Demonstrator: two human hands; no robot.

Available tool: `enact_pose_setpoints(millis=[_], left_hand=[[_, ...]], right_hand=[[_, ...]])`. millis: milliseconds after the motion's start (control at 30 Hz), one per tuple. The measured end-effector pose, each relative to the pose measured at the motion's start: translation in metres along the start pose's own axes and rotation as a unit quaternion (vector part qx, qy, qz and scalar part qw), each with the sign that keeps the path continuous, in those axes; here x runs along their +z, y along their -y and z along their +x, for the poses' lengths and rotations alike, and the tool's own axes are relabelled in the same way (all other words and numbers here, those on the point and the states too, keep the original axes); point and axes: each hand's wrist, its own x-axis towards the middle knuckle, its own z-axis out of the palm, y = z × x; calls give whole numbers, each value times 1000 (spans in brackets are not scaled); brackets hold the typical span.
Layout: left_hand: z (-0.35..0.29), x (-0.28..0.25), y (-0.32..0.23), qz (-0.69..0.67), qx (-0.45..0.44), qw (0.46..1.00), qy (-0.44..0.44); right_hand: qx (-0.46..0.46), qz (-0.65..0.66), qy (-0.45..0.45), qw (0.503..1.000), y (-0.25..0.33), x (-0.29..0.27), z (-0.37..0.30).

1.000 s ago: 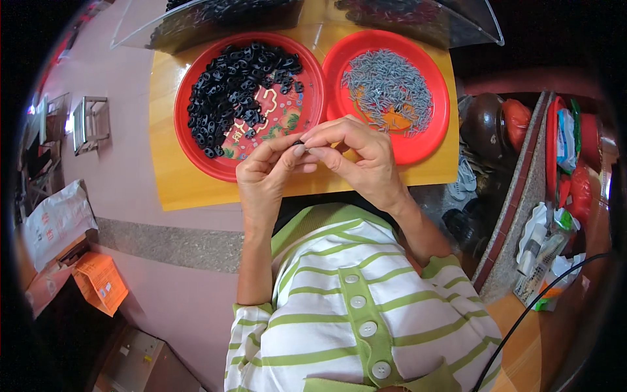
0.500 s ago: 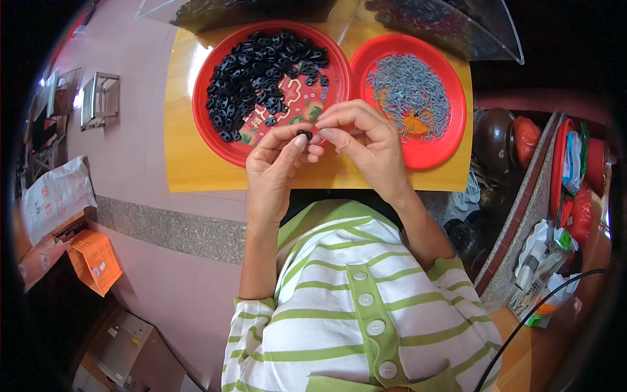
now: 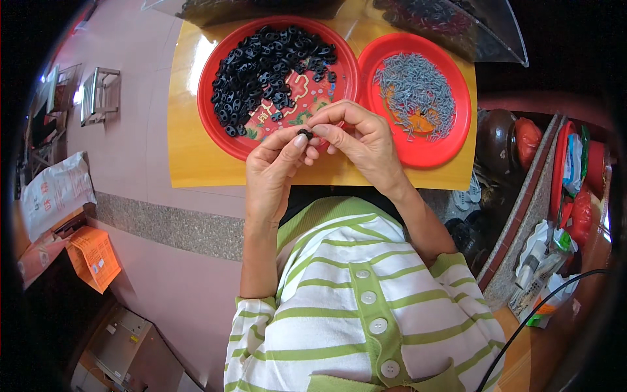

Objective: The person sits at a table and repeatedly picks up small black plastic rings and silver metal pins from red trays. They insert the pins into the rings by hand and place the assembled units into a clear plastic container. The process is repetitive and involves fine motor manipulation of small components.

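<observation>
Between thumb and forefinger, my left hand [image 3: 277, 157] pinches a small black plastic clip [image 3: 305, 133]. My right hand [image 3: 358, 140] meets it from the other side, its thumb and fingertip closed together against the clip's right edge. Whatever sits in that right pinch is too small to make out. Just beyond my hands is a round red tray [image 3: 353, 81] heaped with black plastic clips [image 3: 255, 72] of the same sort. To its right, an oval red tray [image 3: 460, 98] carries a pile of small grey screws [image 3: 418, 81].
Both trays rest on a yellow table [image 3: 186, 130]. Clear plastic bins [image 3: 503, 32] with dark contents stand along its far edge. On the right are a brown jar [image 3: 498, 140] and a ledge with bags. A metal stool [image 3: 99, 97] and an orange bag [image 3: 95, 258] are at left.
My right hand has come in closer to my left, and its fingertips now touch the black clip. The view has shifted slightly; the trays stay put.
</observation>
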Motion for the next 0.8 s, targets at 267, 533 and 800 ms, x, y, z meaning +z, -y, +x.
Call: enact_pose_setpoints(millis=[267,533,800], left_hand=[[-2,2,-1,41,3,999,-11],[2,4,0,65,6,998,1],[-1,4,-7,64,0,998,5]], right_hand=[[-1,-16,19,1000,1,3,-4],[38,76,-20,996,-13,4,-8],[11,-94,8,995,8,-1,-4]])
